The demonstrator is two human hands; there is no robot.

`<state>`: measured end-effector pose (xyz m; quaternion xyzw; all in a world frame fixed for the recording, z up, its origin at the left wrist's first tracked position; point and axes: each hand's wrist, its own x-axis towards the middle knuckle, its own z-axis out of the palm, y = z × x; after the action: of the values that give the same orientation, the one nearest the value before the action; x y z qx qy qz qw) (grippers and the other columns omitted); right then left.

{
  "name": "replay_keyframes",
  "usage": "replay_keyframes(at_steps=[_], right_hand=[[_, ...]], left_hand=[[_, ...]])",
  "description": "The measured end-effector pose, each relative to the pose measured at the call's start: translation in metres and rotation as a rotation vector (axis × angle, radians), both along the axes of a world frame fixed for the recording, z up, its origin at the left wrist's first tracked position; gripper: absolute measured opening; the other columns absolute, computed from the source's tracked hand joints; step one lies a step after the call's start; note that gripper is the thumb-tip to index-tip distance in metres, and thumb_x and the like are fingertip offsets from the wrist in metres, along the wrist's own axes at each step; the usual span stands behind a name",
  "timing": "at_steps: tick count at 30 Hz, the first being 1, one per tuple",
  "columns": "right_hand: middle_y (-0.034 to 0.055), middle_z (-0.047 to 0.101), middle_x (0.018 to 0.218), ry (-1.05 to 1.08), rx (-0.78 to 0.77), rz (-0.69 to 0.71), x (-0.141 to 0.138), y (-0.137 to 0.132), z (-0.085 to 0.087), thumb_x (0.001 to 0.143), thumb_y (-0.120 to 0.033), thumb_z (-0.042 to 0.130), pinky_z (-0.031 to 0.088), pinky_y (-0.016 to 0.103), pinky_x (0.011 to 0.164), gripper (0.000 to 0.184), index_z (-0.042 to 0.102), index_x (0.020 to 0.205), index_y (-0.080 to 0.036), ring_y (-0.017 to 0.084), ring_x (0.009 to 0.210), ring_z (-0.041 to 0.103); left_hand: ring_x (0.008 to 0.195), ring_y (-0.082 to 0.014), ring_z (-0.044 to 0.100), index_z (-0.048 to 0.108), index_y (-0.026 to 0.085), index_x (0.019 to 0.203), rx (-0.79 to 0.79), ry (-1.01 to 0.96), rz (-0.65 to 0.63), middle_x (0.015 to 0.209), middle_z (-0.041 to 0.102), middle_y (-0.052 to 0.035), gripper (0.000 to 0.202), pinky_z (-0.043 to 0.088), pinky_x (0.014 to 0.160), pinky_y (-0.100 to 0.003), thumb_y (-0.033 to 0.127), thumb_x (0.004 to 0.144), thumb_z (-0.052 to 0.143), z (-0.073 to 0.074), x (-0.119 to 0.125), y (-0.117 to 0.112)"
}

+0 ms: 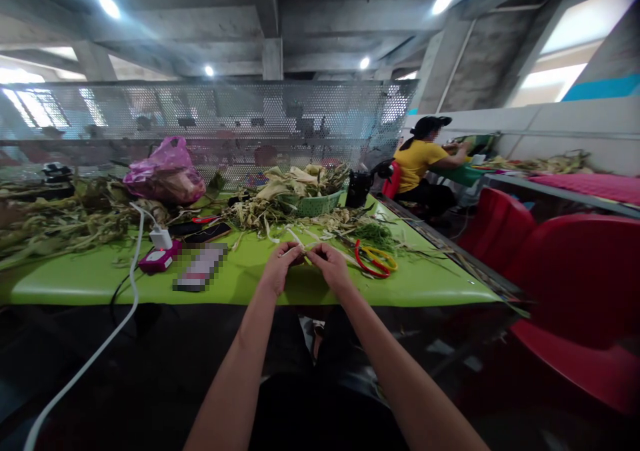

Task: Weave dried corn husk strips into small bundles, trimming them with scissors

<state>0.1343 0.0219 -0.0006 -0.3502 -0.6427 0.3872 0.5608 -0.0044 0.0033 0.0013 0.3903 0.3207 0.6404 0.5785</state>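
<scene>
– Who is at the near edge of the lime-green worktop (90, 286)?

– A worker, forearms bare, left hand (281, 268) and right hand (331, 266) meeting just above the surface.

– And the fingers?

– Drawn in narrow on both sides, thumbs against forefingers, pinching a pale strip of dried husk (295, 236) between the two hands. One end pokes up past the left fingertips; the rest is too small to make out.

– What lies around them?

– Just beside the right hand, a pair of scissors (373, 272) with looped red and yellow handles; behind it, a tangle of green strands (376, 236). Farther back, a green basket (313, 206) heaped with dried husks (300, 179), more spilling about its base.

– And to the worker's left?

– A phone (200, 268), its screen blurred, rests near a magenta power block (159, 258) with a white plug (161, 238) on top. A pink plastic bag (167, 178) bulges behind, before a perforated metal screen (225, 118).

– Anyone else at work?

– A person in a yellow shirt (417, 161), well apart at right, sits with arms raised over another table, beyond red chairs (575, 271).
</scene>
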Motion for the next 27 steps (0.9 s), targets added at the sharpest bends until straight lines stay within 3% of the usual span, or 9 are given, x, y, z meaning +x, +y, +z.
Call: replay_keyframes(at_steps=[6,10,15,21,27], right_hand=[[-0.0020,0.053,0.061,0.030,-0.053,0.047,0.0010,0.0007,0.0013,0.068,-0.043,0.070,0.034,0.026,0.057,0.027,0.060,0.066,-0.018,0.013,0.059,0.044],[-0.0006,0.060,0.069,0.093,-0.111,0.073,0.0046,0.0006,0.0033,0.071,-0.045,0.068,0.038,0.027,0.059,0.027,0.066,0.079,-0.019,0.013,0.061,0.048],[-0.0014,0.058,0.069,0.189,-0.138,0.033,0.0077,0.0020,0.0014,0.067,-0.043,0.072,0.039,0.025,0.060,0.027,0.064,0.074,-0.019,0.012,0.061,0.048],[-0.0032,0.053,0.063,0.265,-0.142,-0.041,0.0068,-0.0002,-0.0012,0.063,-0.046,0.073,0.037,0.026,0.056,0.032,0.058,0.069,-0.019,0.011,0.056,0.044],[-0.0027,0.052,0.064,0.256,-0.119,-0.093,0.0065,-0.0008,-0.0023,0.064,-0.045,0.072,0.036,0.025,0.056,0.031,0.056,0.069,-0.019,0.011,0.057,0.044]], left_hand=[[0.058,-0.0067,0.056,0.062,0.015,0.081,-0.009,-0.015,0.000,0.068,0.063,0.0025,0.036,0.046,0.062,-0.020,0.037,0.058,0.080,-0.0014,-0.0024,0.0009],[0.063,-0.0080,0.059,0.062,0.016,0.083,-0.005,-0.006,-0.012,0.071,0.064,0.0022,0.036,0.047,0.067,-0.021,0.037,0.059,0.079,-0.0005,-0.0013,-0.0009],[0.065,-0.0099,0.058,0.063,0.014,0.084,-0.006,0.144,-0.081,0.073,0.064,0.0003,0.035,0.048,0.068,-0.024,0.038,0.062,0.077,-0.0001,0.0023,-0.0026],[0.067,-0.0107,0.055,0.065,0.014,0.088,0.101,0.353,-0.190,0.076,0.063,-0.0011,0.034,0.043,0.066,-0.023,0.043,0.070,0.070,-0.0003,0.0046,-0.0032],[0.066,-0.0111,0.054,0.066,0.014,0.087,0.142,0.387,-0.247,0.076,0.062,-0.0019,0.033,0.041,0.064,-0.023,0.044,0.072,0.068,0.0013,0.0059,-0.0054]])
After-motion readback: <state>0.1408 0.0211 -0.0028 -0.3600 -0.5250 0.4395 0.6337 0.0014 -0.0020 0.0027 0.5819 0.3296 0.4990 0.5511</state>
